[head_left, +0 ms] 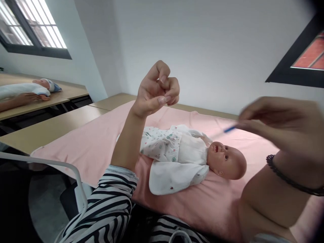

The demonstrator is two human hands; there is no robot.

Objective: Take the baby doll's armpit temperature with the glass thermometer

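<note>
A baby doll (pixel 225 158) in a white patterned outfit lies on its back on a pink cloth (pixel 88 148), head to the right. My left hand (pixel 157 91) is raised above the doll's body with the fingers curled together; nothing shows in it. My right hand (pixel 278 121), blurred by motion, is up near the doll's head and pinches a thin stick with a blue end (pixel 229 129). A dark band circles my right wrist.
The pink cloth covers a wooden table (pixel 50 128). At the far left, another doll (pixel 43 87) lies on a second table with another person's hand (pixel 25 98) on it. A white chair frame (pixel 63 168) stands at the lower left. Windows sit high on both sides.
</note>
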